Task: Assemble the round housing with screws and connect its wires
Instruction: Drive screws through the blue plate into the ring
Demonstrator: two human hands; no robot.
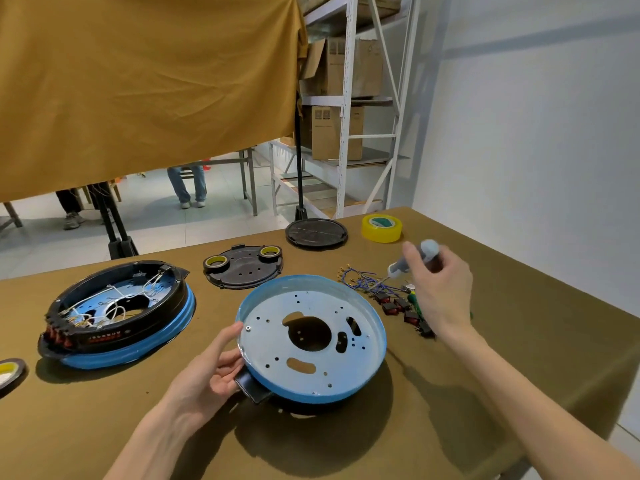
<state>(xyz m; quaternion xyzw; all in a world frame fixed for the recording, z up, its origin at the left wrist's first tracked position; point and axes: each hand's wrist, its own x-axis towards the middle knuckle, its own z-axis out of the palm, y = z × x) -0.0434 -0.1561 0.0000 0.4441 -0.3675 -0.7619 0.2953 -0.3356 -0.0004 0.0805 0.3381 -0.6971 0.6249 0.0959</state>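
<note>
Behind blue housing (311,341), right hand (440,292) grips a blurred, probably screwdriver-like tool (412,261).

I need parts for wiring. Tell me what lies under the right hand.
Under the right hand, which grips a screwdriver: blue wires and red switches on the table. The hand covers whatever lies directly beneath its palm.

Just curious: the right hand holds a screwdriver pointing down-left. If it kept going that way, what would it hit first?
Probably the blue wires right under the screwdriver tip, though depth is hard to judge.
</note>
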